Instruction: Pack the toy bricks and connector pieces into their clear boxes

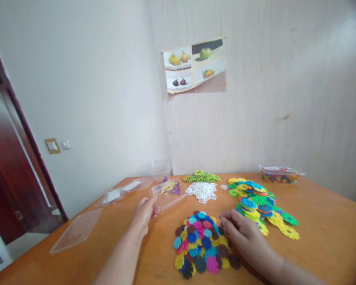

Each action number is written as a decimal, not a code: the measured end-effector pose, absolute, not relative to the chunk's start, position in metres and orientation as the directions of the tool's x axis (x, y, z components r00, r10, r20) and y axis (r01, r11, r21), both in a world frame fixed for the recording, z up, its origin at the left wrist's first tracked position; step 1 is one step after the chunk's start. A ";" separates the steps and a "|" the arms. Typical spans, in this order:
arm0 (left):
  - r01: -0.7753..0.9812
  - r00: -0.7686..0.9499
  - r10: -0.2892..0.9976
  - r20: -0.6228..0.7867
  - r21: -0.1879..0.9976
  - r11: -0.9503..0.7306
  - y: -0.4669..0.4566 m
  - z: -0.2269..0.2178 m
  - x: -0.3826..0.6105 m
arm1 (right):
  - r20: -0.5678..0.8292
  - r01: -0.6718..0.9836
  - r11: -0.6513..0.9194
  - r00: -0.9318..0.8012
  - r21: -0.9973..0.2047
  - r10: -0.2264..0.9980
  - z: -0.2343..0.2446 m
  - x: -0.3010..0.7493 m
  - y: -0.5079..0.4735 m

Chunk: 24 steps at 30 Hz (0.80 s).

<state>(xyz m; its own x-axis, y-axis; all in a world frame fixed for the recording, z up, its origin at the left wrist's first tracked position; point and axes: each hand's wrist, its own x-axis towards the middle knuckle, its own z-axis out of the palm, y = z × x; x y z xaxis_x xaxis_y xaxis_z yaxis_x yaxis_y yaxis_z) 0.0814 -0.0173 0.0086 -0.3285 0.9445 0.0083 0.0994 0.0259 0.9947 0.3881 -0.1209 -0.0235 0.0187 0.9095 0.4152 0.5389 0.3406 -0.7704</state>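
Observation:
My left hand (146, 213) grips the near left corner of a clear plastic container (169, 204), which is tilted above the table. Through it show small yellow and purple pieces (173, 187); I cannot tell whether any are inside. My right hand (245, 233) is beside the right edge of a heap of small multicoloured notched discs (198, 241). Its fingers are curled with the tips together, and whatever they may hold is hidden. Farther right lies a pile of larger notched discs (255, 202) in yellow, green, blue and orange.
White square pieces (202, 191) and green pieces (204, 177) lie in piles at the back. A clear round tub (160, 169) stands near the wall. Clear lids (78, 229) lie on the left. A filled clear box (281, 174) sits at the back right of the wooden table (323, 221).

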 end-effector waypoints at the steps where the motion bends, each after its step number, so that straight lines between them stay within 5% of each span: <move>1: 0.113 -0.327 0.945 0.005 0.993 0.034 -0.017 0.008 0.080 | 0.409 0.537 0.335 0.019 -0.774 0.913 -0.023 0.388 -0.121; 24: 0.289 -0.252 0.964 -0.084 0.944 0.158 -0.015 0.006 0.061 | 0.387 0.514 0.326 0.011 -0.793 0.922 -0.025 0.387 -0.121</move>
